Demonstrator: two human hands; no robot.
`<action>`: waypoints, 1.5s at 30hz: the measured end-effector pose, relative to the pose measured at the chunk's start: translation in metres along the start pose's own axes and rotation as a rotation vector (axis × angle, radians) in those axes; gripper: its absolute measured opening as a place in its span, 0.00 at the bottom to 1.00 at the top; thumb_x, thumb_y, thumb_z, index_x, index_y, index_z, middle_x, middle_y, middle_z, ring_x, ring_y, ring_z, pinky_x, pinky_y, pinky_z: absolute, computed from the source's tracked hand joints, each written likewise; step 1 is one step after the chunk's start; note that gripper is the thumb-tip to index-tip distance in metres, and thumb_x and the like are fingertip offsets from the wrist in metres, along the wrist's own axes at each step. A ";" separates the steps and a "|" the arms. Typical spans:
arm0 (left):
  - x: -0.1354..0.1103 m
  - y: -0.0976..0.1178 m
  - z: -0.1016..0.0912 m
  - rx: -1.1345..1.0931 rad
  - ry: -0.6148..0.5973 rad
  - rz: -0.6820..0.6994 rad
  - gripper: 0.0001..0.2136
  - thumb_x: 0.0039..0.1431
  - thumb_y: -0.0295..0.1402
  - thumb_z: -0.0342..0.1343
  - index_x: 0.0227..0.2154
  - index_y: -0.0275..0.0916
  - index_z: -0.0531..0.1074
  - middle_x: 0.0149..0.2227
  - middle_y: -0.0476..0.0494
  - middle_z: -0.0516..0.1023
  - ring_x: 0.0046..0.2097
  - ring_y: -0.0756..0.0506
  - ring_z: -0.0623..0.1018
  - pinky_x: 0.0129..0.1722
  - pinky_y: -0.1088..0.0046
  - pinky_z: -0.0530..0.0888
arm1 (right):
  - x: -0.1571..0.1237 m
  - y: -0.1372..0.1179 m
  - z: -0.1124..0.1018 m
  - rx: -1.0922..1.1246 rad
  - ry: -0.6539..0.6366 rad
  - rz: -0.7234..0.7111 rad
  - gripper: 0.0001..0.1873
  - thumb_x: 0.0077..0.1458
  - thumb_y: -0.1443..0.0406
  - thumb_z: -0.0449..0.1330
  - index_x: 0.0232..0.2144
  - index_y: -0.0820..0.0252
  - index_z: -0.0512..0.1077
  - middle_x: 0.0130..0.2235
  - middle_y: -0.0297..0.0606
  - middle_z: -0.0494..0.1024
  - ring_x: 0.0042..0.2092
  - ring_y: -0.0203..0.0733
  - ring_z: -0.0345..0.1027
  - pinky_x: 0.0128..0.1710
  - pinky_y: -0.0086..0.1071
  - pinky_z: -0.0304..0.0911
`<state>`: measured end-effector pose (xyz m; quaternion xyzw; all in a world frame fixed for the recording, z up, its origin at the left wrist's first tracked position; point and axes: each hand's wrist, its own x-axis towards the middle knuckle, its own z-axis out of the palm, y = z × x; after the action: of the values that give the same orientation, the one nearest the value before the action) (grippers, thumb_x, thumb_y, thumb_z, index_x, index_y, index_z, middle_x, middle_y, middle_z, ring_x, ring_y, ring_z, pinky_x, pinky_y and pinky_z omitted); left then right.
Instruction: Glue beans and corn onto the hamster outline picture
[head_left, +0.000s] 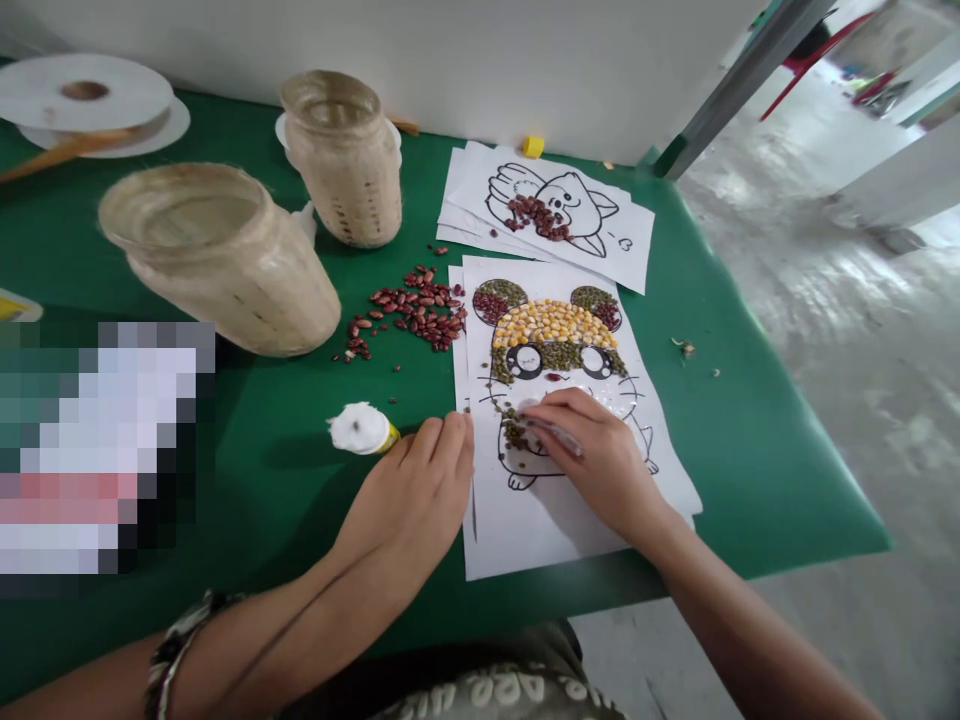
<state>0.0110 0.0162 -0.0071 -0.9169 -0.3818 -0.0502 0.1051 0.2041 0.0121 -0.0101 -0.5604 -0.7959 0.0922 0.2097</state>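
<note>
A paper sheet with a hamster drawing (559,390) lies on the green table (262,440). Its head is filled with yellow corn kernels, green beans and red beans. My right hand (592,455) rests on the drawing's body, fingers pressed together on a small patch of green beans. My left hand (416,490) lies flat on the table, fingertips on the sheet's left edge, holding nothing. A glue bottle (364,430) with a white cap lies just left of my left hand.
A heap of red beans (416,310) lies left of the sheet. Two woven jars (225,255) (346,155) stand behind it. Another sheet with a cat drawing (551,215) lies further back. White tape rolls (86,100) sit at the far left. The table's edge drops off on the right.
</note>
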 end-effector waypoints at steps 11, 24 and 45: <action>0.003 0.002 -0.005 -0.118 -0.192 0.005 0.20 0.53 0.17 0.43 0.49 0.31 0.65 0.28 0.46 0.73 0.28 0.49 0.75 0.24 0.79 0.74 | 0.003 -0.017 0.007 0.034 -0.036 -0.086 0.12 0.55 0.72 0.48 0.37 0.65 0.69 0.35 0.44 0.73 0.37 0.39 0.69 0.36 0.34 0.70; -0.002 0.004 -0.006 -0.152 -0.063 -0.053 0.19 0.51 0.33 0.55 0.45 0.26 0.69 0.31 0.39 0.74 0.29 0.46 0.74 0.25 0.73 0.73 | 0.000 -0.012 0.002 -0.214 -0.122 -0.039 0.22 0.57 0.63 0.45 0.52 0.66 0.59 0.55 0.50 0.62 0.58 0.51 0.50 0.53 0.48 0.56; -0.004 0.005 -0.001 -0.163 -0.259 -0.048 0.19 0.53 0.29 0.52 0.47 0.26 0.67 0.30 0.41 0.73 0.29 0.46 0.75 0.26 0.75 0.72 | -0.007 -0.029 0.017 -0.328 -0.311 -0.175 0.43 0.49 0.41 0.41 0.59 0.60 0.47 0.63 0.42 0.46 0.63 0.55 0.34 0.58 0.56 0.32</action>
<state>0.0115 0.0099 -0.0071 -0.9118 -0.4086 0.0353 -0.0209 0.1737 -0.0034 -0.0159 -0.4950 -0.8684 0.0284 -0.0022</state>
